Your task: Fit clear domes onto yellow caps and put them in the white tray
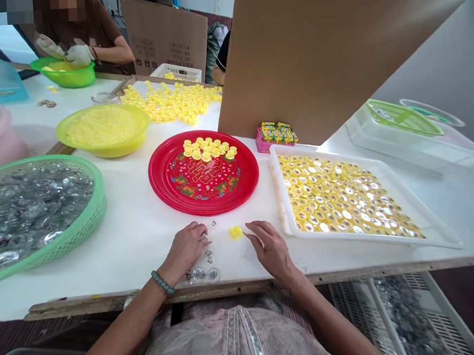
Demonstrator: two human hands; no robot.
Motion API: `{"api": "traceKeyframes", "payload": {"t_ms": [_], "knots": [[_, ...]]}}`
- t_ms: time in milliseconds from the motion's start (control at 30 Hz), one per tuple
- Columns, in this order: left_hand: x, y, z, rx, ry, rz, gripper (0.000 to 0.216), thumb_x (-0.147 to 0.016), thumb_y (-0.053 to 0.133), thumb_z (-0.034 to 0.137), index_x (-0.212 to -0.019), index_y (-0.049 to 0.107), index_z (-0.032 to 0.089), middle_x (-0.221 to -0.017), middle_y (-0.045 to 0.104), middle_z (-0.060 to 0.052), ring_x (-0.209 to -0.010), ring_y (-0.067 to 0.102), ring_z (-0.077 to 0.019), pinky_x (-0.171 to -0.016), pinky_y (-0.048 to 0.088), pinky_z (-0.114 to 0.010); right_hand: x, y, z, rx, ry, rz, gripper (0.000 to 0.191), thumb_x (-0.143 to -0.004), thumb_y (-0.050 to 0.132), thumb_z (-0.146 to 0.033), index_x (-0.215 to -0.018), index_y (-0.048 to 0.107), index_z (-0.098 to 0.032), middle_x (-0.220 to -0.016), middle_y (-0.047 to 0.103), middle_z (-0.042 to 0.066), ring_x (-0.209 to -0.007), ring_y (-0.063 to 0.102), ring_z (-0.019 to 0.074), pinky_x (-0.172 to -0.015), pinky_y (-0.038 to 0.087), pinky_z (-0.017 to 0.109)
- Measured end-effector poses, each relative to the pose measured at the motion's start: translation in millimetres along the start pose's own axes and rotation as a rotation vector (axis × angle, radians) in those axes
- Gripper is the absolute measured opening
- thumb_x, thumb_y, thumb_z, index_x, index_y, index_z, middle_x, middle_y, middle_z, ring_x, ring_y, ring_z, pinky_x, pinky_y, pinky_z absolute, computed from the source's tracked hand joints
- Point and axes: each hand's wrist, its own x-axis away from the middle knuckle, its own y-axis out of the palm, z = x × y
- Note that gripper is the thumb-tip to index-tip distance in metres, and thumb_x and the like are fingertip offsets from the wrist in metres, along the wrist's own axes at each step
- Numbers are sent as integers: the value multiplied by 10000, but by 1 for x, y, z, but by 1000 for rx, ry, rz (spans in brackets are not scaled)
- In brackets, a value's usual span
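A small round yellow plastic piece [235, 231] lies on the white table between my two hands. My right hand [271, 249] is just right of it, thumb and forefinger slightly apart with nothing visible between them. My left hand [188, 246] is closed, its fingertips pinched together over something small that I cannot make out. Below those fingertips lie several small clear plastic pieces [213, 275] with dark marks. One tiny dark-printed piece [213, 223] lies above, near the red tray [206, 205]. Small yellow cup-like pieces [207, 157] stand in the tray's far half.
On the left, a green basket [97, 202] holds clear domed pieces, behind it a yellow bowl [138, 138] of yellow parts. A white tray [280, 196] of shiny yellow discs lies right. A cardboard sheet [293, 51] rises behind. Another person's gloved hands [79, 55] work over a green bowl [70, 78].
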Motion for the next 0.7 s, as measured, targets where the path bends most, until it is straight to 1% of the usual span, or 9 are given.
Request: {"api": "traceKeyframes", "payload": {"t_ms": [100, 200, 267, 333, 433, 533, 600, 700], "knots": [[-2, 4, -1, 6, -16, -4, 112, -819, 474, 199, -753, 565, 194, -778, 586, -13, -723, 565, -164, -660, 388, -268, 10, -5, -1, -54, 36, 25, 245, -904, 436, -183, -1079, 596, -242, -991, 608, 75, -914, 572, 196, -794, 484, 337], [-3, 6, -1, -18, -9, -12, 134, -821, 459, 209, -718, 544, 195, -758, 577, -12, -705, 556, -165, -637, 374, -270, 17, -8, 0, -53, 61, 13, 235, -900, 437, -170, -1044, 612, -232, -972, 617, 70, -898, 577, 190, -790, 480, 322], [-2, 6, -1, -31, -3, -1, 141, -826, 443, 212, -724, 540, 195, -756, 570, -13, -701, 554, -166, -630, 371, -271, 21, -9, 3, -41, 89, -20, 217, -891, 454, -159, -1012, 624, -221, -954, 621, 66, -888, 579, 187, -786, 477, 314], [-1, 5, 0, -24, -3, 11, 149, -830, 433, 222, -742, 549, 194, -768, 573, -15, -705, 557, -166, -634, 376, -272, 25, -9, 4, -55, 71, -126, 213, -879, 475, -141, -1012, 624, -215, -964, 620, 59, -897, 577, 178, -791, 474, 296], [-2, 6, 1, 17, -28, 18, 155, -833, 439, 257, -777, 570, 195, -790, 593, -15, -711, 565, -165, -645, 394, -275, 31, -8, 2, -53, -26, -329, 248, -852, 475, -64, -980, 630, -209, -961, 621, 47, -902, 566, 164, -784, 465, 265], [-3, 9, 3, 35, -25, 13, 154, -830, 451, 256, -857, 590, 197, -858, 619, -24, -756, 578, -168, -688, 420, -279, 35, -3, -2, 14, -80, -425, 264, -811, 461, 4, -859, 634, -189, -875, 625, 40, -849, 563, 164, -736, 457, 252], [-3, 11, 3, 33, 13, 9, 176, -828, 463, 247, -932, 595, 195, -939, 628, -41, -826, 583, -180, -744, 433, -288, 38, 0, -3, 29, -88, -429, 253, -792, 464, 10, -822, 628, -180, -840, 623, 42, -812, 564, 163, -709, 452, 248], [-1, 13, 4, 23, 64, 6, 208, -835, 463, 228, -995, 589, 184, -1017, 621, -64, -934, 568, -199, -823, 430, -305, 38, 5, -3, -30, -67, -375, 258, -759, 470, 13, -803, 629, -185, -800, 619, 32, -755, 571, 150, -674, 451, 233]]}}
